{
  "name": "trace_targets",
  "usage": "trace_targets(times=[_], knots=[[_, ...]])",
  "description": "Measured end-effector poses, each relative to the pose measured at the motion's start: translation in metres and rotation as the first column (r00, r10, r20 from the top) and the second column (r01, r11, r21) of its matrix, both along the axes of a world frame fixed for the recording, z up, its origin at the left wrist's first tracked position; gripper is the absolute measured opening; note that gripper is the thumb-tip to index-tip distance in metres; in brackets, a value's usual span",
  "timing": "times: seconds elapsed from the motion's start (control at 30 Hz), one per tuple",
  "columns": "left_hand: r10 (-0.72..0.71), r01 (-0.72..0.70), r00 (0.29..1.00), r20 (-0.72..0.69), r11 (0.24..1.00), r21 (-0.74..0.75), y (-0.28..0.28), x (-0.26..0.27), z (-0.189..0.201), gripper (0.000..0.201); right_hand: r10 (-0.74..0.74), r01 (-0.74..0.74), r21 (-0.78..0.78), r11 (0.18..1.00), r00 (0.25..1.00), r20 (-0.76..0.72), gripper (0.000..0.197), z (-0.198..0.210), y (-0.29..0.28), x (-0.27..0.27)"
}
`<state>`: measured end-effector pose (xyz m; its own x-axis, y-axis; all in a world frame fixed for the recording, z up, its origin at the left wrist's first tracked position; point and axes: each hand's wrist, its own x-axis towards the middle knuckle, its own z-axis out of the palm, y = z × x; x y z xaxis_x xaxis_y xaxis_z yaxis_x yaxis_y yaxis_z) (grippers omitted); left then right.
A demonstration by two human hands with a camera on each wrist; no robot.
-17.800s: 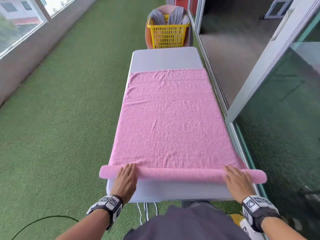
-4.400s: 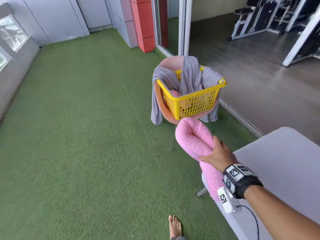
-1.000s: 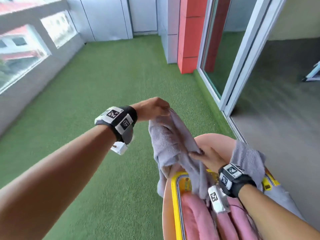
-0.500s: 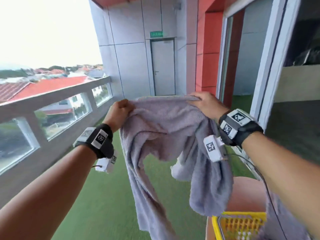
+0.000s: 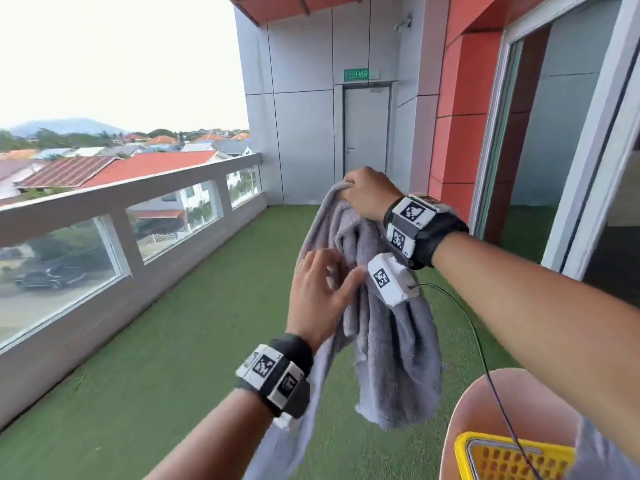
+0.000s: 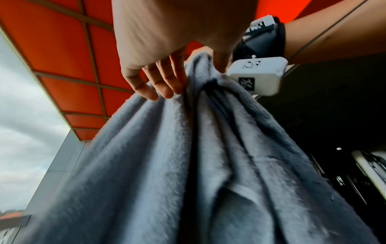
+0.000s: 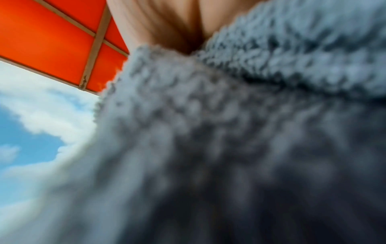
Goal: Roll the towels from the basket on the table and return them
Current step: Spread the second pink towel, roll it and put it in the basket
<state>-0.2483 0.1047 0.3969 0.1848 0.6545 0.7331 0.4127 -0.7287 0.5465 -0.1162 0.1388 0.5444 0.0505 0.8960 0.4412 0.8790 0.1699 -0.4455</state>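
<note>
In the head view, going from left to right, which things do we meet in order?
Balcony railing → left hand → grey towel → yellow basket, at the bottom right.

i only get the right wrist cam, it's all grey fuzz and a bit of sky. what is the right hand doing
Observer: The right hand grips the top edge of a grey towel, held up so the rest hangs below it.
Operator: is the left hand on it too
Observer: The left hand is open, fingers spread, touching the towel lower down without gripping it.
Operator: where's the basket
Observer: The yellow basket sits low and to the right, on a pink chair, below the right forearm.
Operator: towel clear of the floor?
Observer: Its right-hand fold ends above the green turf; the left tail runs out of frame, so I cannot tell.
</note>
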Motion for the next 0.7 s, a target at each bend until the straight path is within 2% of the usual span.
trace_targets(times=[0.17, 0.23, 0.3, 0.37, 0.43, 0.53, 0.63, 0.7], knots=[[0.067, -0.065, 0.972, 0.223, 0.998, -0.015, 0.010, -0.008, -0.014, 0.012, -0.011, 0.011, -0.052, 0.999, 1.000, 0.007, 0.026, -0.006, 0.002, -0.022], [0.070, -0.068, 0.973, 0.218, 0.998, -0.016, 0.015, -0.013, -0.014, 0.016, 0.005, -0.005, -0.064, 0.998, 1.000, -0.002, 0.020, -0.009, 0.003, -0.026], [0.056, -0.058, 0.983, 0.172, 0.998, 0.010, 0.020, -0.016, -0.012, 0.010, 0.021, -0.022, -0.079, 0.997, 1.000, -0.018, 0.018, -0.013, 0.006, -0.027], [0.054, -0.061, 0.989, 0.136, 0.997, 0.047, 0.023, -0.018, -0.009, 0.024, 0.029, -0.031, -0.082, 0.996, 0.999, -0.026, 0.020, -0.015, 0.006, -0.027], [0.023, -0.026, 0.991, 0.135, 0.999, 0.023, 0.021, -0.022, -0.005, 0.026, 0.014, -0.015, -0.071, 0.997, 1.000, -0.019, 0.016, -0.014, 0.007, -0.023], [-0.040, 0.058, 0.985, 0.170, 0.993, -0.104, 0.020, -0.030, 0.006, 0.027, 0.039, -0.041, -0.116, 0.992, 0.999, -0.018, 0.016, -0.019, 0.012, -0.006], [-0.003, 0.040, 0.979, 0.202, 0.983, -0.178, 0.031, -0.027, 0.038, 0.025, 0.093, -0.114, -0.173, 0.978, 0.988, -0.125, 0.038, -0.043, 0.016, 0.017], [0.043, -0.019, 0.991, 0.129, 0.983, -0.182, 0.038, -0.015, 0.063, 0.018, 0.095, -0.117, -0.057, 0.991, 0.948, -0.302, 0.039, -0.072, 0.005, 0.027]])
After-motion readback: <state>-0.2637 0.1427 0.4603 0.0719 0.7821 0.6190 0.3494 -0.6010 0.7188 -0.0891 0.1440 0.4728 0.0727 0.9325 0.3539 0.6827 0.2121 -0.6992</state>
